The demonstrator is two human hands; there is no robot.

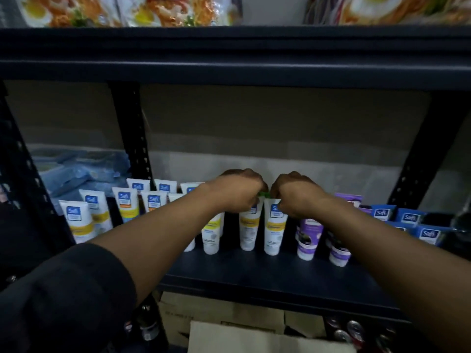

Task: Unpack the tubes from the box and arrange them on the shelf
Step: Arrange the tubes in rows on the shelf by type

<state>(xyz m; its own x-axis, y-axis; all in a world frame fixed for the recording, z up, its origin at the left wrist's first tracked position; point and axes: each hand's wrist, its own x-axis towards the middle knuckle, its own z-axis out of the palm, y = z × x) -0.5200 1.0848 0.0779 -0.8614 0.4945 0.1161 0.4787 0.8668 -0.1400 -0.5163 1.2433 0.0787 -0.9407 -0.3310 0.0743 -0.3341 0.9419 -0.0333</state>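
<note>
Head view onto white tubes (272, 235), yellow-banded, stood cap-down in rows across the left and middle of the dark shelf (254, 271). One middle tube pinched at its flat top edge by curled fingers of the right hand (295, 197). Left hand (237, 192) just beside, fingers curled over the neighbouring tube's top; grip hidden. Purple tubes (309, 238) to the right, blue cartons (382, 212) farther right. Cardboard box (216, 312) below, near.

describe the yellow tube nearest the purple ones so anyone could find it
On the dark shelf, follow the front row of upright white tubes to the right. Stop at the one whose top meets the right hand. This yellow-banded tube is the last of its kind; a purple tube stands next.
</note>
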